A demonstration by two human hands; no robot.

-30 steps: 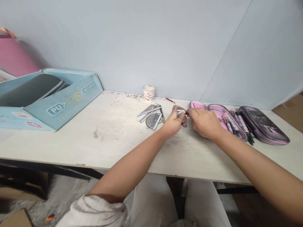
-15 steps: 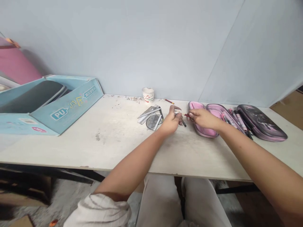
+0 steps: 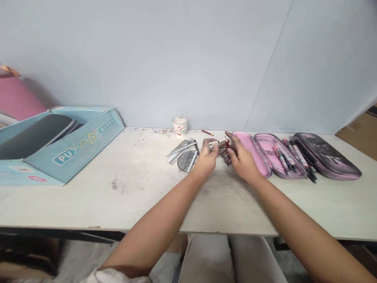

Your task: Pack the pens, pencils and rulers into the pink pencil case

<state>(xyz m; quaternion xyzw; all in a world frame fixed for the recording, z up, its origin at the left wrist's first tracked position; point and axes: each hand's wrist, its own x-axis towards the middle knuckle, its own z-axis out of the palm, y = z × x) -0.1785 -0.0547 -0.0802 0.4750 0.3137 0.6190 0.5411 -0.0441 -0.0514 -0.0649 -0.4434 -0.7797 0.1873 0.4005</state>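
My left hand (image 3: 208, 155) is closed on a small whitish block (image 3: 213, 144), partly covered by the fingers; its exact kind cannot be made out. Close beside it, my right hand (image 3: 240, 156) pinches a short red pencil (image 3: 227, 143), its pale sharpened tip pointing up. Left of the hands lies a loose pile of clear rulers (image 3: 180, 151) with a round protractor (image 3: 186, 160). Behind them on the table is another red pencil (image 3: 207, 133). Dark items under the right fingers are mostly hidden.
An open pink pencil case (image 3: 266, 167) with several markers (image 3: 287, 159) lies to the right, beside a closed black case (image 3: 326, 155). A paper cup (image 3: 180, 126) stands by the wall, near scattered crumbs or shavings. A blue box (image 3: 88, 147) occupies the table's left side.
The red pencil in my right hand has turned from lying sideways to tip up. My right hand has come left, away from over the pink case. The view has shifted slightly.
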